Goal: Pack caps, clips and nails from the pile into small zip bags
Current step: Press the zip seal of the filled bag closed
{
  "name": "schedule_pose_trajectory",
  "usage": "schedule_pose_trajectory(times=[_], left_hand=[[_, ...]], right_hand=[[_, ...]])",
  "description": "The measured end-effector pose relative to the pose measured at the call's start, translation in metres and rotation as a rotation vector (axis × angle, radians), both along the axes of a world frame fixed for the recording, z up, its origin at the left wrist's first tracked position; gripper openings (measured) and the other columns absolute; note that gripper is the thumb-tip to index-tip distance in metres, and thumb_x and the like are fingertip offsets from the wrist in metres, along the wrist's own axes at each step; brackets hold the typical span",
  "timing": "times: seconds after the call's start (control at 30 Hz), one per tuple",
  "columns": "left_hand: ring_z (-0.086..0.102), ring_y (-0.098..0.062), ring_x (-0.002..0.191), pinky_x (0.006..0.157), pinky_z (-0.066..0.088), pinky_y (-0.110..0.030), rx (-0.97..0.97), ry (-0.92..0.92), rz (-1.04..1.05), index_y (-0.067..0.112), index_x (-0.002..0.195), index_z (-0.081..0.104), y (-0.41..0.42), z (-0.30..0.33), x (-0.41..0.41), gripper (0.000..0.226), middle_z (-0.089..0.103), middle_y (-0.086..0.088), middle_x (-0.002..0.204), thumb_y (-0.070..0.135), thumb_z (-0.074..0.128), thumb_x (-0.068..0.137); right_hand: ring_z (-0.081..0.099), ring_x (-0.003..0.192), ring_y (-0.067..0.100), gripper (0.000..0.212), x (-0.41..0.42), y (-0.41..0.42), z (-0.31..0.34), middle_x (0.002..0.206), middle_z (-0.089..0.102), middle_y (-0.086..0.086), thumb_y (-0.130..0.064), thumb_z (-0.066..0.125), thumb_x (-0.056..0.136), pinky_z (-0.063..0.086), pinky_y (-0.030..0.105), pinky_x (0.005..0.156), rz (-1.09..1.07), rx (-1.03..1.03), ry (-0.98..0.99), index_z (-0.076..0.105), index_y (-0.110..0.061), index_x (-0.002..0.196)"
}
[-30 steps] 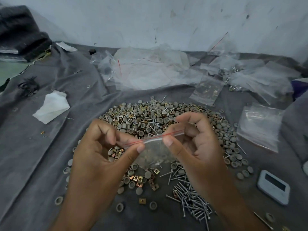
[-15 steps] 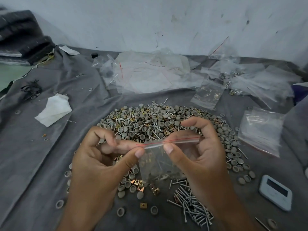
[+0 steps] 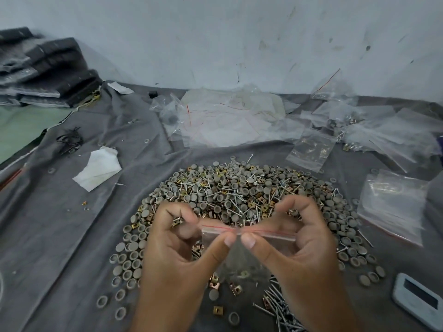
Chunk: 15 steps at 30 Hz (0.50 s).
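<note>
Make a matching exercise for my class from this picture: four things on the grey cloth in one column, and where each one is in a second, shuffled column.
Things:
1. small zip bag
2. white tissue
3. white device
4. black rubber bands

Places:
A. far left, beyond the tissue
B. bottom right corner
C. pinched at its top between the left hand and the right hand
D. left of the pile

Pairs: 1-C, 2-D, 3-B, 4-A
</note>
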State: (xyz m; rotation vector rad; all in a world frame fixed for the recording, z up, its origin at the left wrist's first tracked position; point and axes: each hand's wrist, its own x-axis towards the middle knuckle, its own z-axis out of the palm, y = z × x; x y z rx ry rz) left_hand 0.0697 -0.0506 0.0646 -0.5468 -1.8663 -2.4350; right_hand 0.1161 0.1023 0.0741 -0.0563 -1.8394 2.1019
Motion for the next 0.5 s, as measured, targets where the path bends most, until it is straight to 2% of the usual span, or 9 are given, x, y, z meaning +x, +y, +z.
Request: schedule_pose_trajectory(times=[0.07, 0.17, 0.27, 0.37, 0.5], left_hand=[[0.072, -0.031, 0.078, 0.063, 0.058, -0.026, -0.025, 0.033, 0.024, 0.027, 0.084, 0.046, 0.000, -0.002, 0.001, 0.039, 0.072, -0.022, 0.089, 0.018, 0.082, 0.070], [0.072, -0.026, 0.078, 0.066, 0.057, -0.022, -0.072, 0.070, 0.063, 0.030, 0.085, 0.047, 0.003, -0.002, 0.001, 0.040, 0.073, -0.017, 0.089, 0.028, 0.084, 0.070], [0.074, -0.029, 0.079, 0.065, 0.058, -0.024, -0.028, 0.060, 0.035, 0.032, 0.090, 0.052, 0.005, -0.002, 0.000, 0.045, 0.075, -0.016, 0.088, 0.040, 0.090, 0.067], [0.074, -0.032, 0.071, 0.060, 0.059, -0.028, -0.032, 0.067, -0.022, 0.031, 0.089, 0.054, 0.002, 0.000, -0.002, 0.048, 0.075, -0.018, 0.082, 0.034, 0.093, 0.062], [0.074, -0.031, 0.065, 0.057, 0.058, -0.024, -0.026, 0.065, 0.022, 0.029, 0.081, 0.053, 0.003, 0.005, 0.001, 0.049, 0.074, -0.017, 0.071, 0.038, 0.095, 0.056]], right_hand=[[0.074, 0.071, 0.032, 0.040, 0.000, -0.001, -0.001, 0.079, 0.071, 0.017, -0.026, 0.084, 0.062, 0.061, 0.033, 0.062, 0.011, -0.016, -0.012, 0.055, -0.032, 0.089], [0.073, 0.067, 0.026, 0.041, 0.000, 0.000, -0.003, 0.078, 0.073, 0.017, -0.028, 0.085, 0.058, 0.058, 0.027, 0.059, -0.006, -0.041, -0.035, 0.057, -0.034, 0.087], [0.071, 0.064, 0.023, 0.040, 0.001, 0.001, -0.002, 0.078, 0.074, 0.017, -0.031, 0.086, 0.058, 0.056, 0.024, 0.057, -0.015, -0.009, -0.033, 0.059, -0.039, 0.085], [0.071, 0.065, 0.029, 0.042, 0.003, 0.004, 0.000, 0.073, 0.072, 0.017, -0.031, 0.089, 0.058, 0.057, 0.029, 0.059, 0.014, 0.004, -0.038, 0.059, -0.039, 0.087], [0.074, 0.071, 0.025, 0.042, 0.005, 0.009, 0.003, 0.076, 0.075, 0.014, -0.028, 0.088, 0.060, 0.056, 0.026, 0.065, 0.068, -0.017, -0.046, 0.058, -0.034, 0.089]])
